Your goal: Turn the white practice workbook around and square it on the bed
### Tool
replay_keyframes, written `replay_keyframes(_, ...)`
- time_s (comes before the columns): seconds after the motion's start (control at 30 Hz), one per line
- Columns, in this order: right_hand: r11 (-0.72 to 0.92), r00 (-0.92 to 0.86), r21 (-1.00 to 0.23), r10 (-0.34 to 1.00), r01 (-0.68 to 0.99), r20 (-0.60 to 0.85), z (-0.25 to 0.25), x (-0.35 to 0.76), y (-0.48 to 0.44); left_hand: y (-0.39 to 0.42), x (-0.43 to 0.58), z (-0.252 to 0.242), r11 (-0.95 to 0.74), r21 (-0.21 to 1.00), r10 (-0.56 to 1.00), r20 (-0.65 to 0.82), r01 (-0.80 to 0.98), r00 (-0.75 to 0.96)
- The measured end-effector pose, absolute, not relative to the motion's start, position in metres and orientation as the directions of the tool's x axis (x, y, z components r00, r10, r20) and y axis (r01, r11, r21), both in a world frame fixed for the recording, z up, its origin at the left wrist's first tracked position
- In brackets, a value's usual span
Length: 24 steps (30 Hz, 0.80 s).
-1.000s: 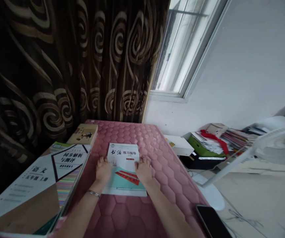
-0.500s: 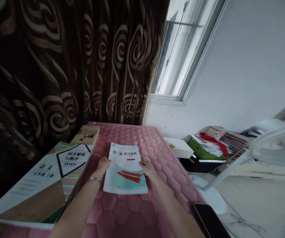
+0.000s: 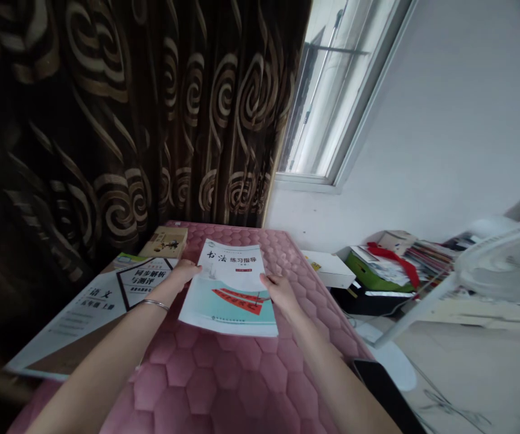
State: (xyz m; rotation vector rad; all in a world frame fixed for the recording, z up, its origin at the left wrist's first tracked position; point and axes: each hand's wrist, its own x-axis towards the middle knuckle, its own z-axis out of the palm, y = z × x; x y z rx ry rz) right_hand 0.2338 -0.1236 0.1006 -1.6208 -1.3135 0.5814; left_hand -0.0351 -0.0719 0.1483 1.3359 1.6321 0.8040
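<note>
The thin calligraphy workbook (image 3: 228, 292) hangs just above the pink mattress (image 3: 224, 380), left hand (image 3: 181, 272) and right hand (image 3: 278, 289) pinching its side edges; light, floppy, best supported at both edges.

Two bare forearms, no sleeves, thin silver bangle (image 3: 155, 304) on left wrist, hands uncovered.
</note>
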Motion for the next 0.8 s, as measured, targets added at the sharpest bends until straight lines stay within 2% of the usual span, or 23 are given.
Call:
replay_keyframes(0.17, 0.122, 0.209, -0.904, 0.952, 0.410, 0.223, 0.131, 0.167, -0.139, -0.091, -0.103, 0.187, 0.221, 0.888, 0.974, -0.180, 0.404, -0.137)
replay_keyframes(0.33, 0.196, 0.057, -0.926, 0.972, 0.321, 0.226, 0.155, 0.074, -0.149, -0.105, -0.197, 0.217, 0.241, 0.818, 0.938, -0.059, 0.522, -0.340)
replay_keyframes(0.43, 0.218, -0.013, -0.925, 0.974, 0.311, 0.225, 0.147, 0.028, -0.151, -0.118, -0.244, 0.208, 0.287, 0.785, 0.909, -0.043, 0.549, -0.414)
replay_keyframes(0.6, 0.254, -0.075, -0.894, 0.967, 0.370, 0.243, 0.116, -0.017, -0.147, -0.133, -0.285, 0.172, 0.318, 0.757, 0.902, -0.056, 0.571, -0.428)
replay_keyframes(0.8, 0.199, -0.074, -0.827, 0.979, 0.525, 0.189, 0.095, -0.038, -0.143, -0.127, -0.304, 0.140, 0.303, 0.706, 0.913, -0.023, 0.640, -0.407)
